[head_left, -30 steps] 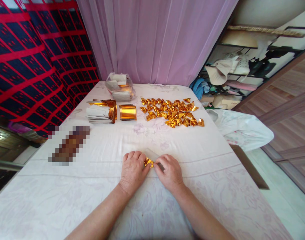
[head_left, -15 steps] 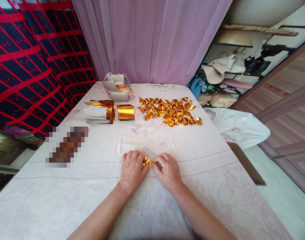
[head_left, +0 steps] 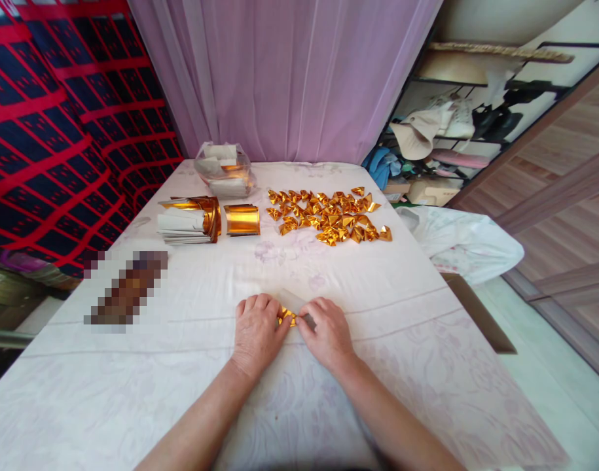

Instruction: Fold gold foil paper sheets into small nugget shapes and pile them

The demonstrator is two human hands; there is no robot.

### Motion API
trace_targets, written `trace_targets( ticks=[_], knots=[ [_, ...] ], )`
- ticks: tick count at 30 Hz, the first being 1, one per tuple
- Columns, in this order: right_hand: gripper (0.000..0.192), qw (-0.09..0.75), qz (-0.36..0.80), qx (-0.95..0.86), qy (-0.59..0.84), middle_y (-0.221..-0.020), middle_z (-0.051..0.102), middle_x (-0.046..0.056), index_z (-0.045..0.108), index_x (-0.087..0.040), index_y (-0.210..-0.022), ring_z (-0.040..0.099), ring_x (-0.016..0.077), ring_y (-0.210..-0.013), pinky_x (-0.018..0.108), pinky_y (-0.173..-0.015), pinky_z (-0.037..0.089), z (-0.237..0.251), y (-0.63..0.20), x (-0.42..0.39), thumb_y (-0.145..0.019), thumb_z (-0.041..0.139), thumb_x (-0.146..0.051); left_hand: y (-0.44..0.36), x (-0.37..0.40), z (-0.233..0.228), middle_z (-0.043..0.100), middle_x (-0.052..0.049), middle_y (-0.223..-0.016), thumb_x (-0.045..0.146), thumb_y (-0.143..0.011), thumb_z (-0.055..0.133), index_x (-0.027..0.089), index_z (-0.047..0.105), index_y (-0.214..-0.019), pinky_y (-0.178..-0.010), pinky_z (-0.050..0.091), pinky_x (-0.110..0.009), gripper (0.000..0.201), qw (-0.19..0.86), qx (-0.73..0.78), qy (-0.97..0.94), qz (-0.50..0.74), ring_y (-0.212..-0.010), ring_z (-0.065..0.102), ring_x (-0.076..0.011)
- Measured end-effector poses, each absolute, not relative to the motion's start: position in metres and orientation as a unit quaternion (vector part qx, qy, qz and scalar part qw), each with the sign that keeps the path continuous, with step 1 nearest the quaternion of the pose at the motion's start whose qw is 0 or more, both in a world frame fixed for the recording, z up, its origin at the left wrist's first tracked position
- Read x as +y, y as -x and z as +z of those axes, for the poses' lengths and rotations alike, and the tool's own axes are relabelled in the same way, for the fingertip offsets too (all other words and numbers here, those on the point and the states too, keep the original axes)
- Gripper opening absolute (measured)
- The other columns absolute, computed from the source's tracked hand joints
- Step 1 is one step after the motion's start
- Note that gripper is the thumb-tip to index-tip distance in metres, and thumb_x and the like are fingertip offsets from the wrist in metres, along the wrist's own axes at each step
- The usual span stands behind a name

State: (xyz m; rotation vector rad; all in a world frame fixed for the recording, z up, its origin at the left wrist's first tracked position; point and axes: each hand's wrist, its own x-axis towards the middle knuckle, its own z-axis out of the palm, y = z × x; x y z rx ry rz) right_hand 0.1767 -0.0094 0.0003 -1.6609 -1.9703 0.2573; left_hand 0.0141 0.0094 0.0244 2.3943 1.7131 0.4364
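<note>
Foil sheet [head_left: 287, 317]: lying on the table [head_left: 194, 288] between both hands, gold partly turned over grey.
Left hand [head_left: 256, 332]: fingers curled over the sheet's left side, thumb pressing near the gold.
Right hand [head_left: 327, 331]: pinching the gold edge, thumb against fingers.
Tear: possible from too hard a tug at the pinch.
Skewed crease: possible from slack left-hand pressure, letting foil slide.

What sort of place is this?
Probably a room in someone's home, though I can't tell which. A purple curtain hangs beyond the cloth-covered table, and what look like a hat and dark shoes are kept at the right.
</note>
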Motion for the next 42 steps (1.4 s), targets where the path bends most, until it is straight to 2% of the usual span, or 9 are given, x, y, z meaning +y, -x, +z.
trace_targets(
  ticks=[6, 11, 17, 21, 24, 27, 31, 36, 42],
  knots=[
    [0.014, 0.317, 0.123, -0.733, 0.589, -0.083, 0.062, 0.003, 0.061, -0.02, -0.083, 0.055, 0.0188, -0.083, 0.03, -0.076, 0.039, -0.007, -0.188, -0.009, -0.08, 0.053, -0.009, -0.013, 0.01, 0.023, 0.06, -0.005, -0.089, 0.037, -0.087, 0.06, 0.021, 0.061, -0.078, -0.082, 0.036, -0.04, 0.018, 0.089, 0.572, -0.801, 0.153, -0.091, 0.053, -0.0242],
    [0.018, 0.329, 0.106, -0.749, 0.565, -0.082, 0.061, 0.003, 0.063, -0.02, -0.083, 0.054, 0.0181, -0.081, 0.03, -0.075, 0.04, -0.004, -0.191, -0.011, -0.083, 0.049, -0.009, -0.013, 0.011, 0.021, 0.06, -0.005, -0.089, 0.037, -0.087, 0.06, 0.021, 0.061, -0.078, -0.081, 0.036, -0.041, 0.019, 0.088, 0.567, -0.804, 0.153, -0.091, 0.053, -0.0247],
    [0.03, 0.279, 0.04, -0.799, 0.531, -0.09, 0.062, 0.005, 0.069, -0.022, -0.102, 0.053, 0.019, -0.084, 0.031, -0.076, 0.042, 0.007, -0.182, -0.022, -0.085, 0.05, -0.008, -0.014, 0.01, 0.022, 0.061, -0.006, -0.089, 0.037, -0.089, 0.057, 0.02, 0.06, -0.079, -0.081, 0.037, -0.042, 0.019, 0.08, 0.563, -0.807, 0.159, -0.09, 0.053, -0.0249],
    [0.028, 0.236, 0.035, -0.811, 0.534, -0.091, 0.063, 0.006, 0.069, -0.02, -0.107, 0.056, 0.0179, -0.083, 0.029, -0.073, 0.044, 0.006, -0.176, -0.026, -0.087, 0.052, -0.01, 0.0, 0.012, 0.02, 0.063, -0.006, -0.096, 0.027, -0.091, 0.053, 0.021, 0.063, -0.086, -0.085, 0.039, -0.042, 0.013, 0.12, 0.532, -0.822, 0.166, -0.095, 0.054, -0.0239],
    [0.023, 0.214, 0.014, -0.811, 0.545, -0.092, 0.064, 0.006, 0.069, -0.02, -0.106, 0.057, 0.018, -0.081, 0.03, -0.072, 0.044, 0.007, -0.174, -0.028, -0.088, 0.055, -0.014, 0.018, 0.018, 0.017, 0.065, -0.003, -0.108, 0.021, -0.092, 0.05, 0.025, 0.067, -0.096, -0.089, 0.039, -0.04, 0.018, 0.176, 0.471, -0.846, 0.175, -0.101, 0.056, -0.0215],
    [0.018, 0.198, -0.005, -0.805, 0.559, -0.091, 0.065, 0.005, 0.07, -0.021, -0.104, 0.057, 0.0184, -0.08, 0.031, -0.07, 0.043, 0.011, -0.171, -0.029, -0.089, 0.06, -0.023, 0.029, 0.025, 0.015, 0.065, -0.001, -0.114, 0.019, -0.089, 0.054, 0.029, 0.068, -0.103, -0.093, 0.04, -0.039, 0.022, 0.2, 0.421, -0.866, 0.182, -0.105, 0.057, -0.0201],
    [0.012, 0.212, 0.015, -0.776, 0.594, -0.083, 0.065, 0.002, 0.072, -0.024, -0.09, 0.058, 0.0155, -0.076, 0.028, -0.069, 0.04, 0.014, -0.165, -0.026, -0.09, 0.06, -0.025, 0.028, 0.028, 0.014, 0.064, -0.001, -0.122, 0.019, -0.086, 0.06, 0.028, 0.069, -0.1, -0.095, 0.04, -0.041, 0.019, 0.194, 0.425, -0.863, 0.191, -0.11, 0.056, -0.022],
    [0.01, 0.216, 0.026, -0.742, 0.634, -0.079, 0.063, 0.0, 0.067, -0.023, -0.078, 0.058, 0.0144, -0.076, 0.027, -0.068, 0.037, 0.011, -0.158, -0.022, -0.087, 0.064, -0.024, 0.024, 0.026, 0.014, 0.067, -0.002, -0.118, 0.019, -0.084, 0.061, 0.026, 0.07, -0.098, -0.096, 0.041, -0.042, 0.018, 0.191, 0.427, -0.861, 0.197, -0.11, 0.057, -0.0227],
    [0.009, 0.21, 0.026, -0.74, 0.639, -0.079, 0.061, 0.001, 0.064, -0.023, -0.079, 0.057, 0.0165, -0.077, 0.028, -0.066, 0.037, 0.008, -0.156, -0.021, -0.083, 0.068, -0.03, 0.022, 0.025, 0.016, 0.068, -0.002, -0.118, 0.022, -0.084, 0.063, 0.026, 0.07, -0.098, -0.097, 0.041, -0.043, 0.016, 0.196, 0.445, -0.854, 0.183, -0.112, 0.056, -0.0232]
  ],
)
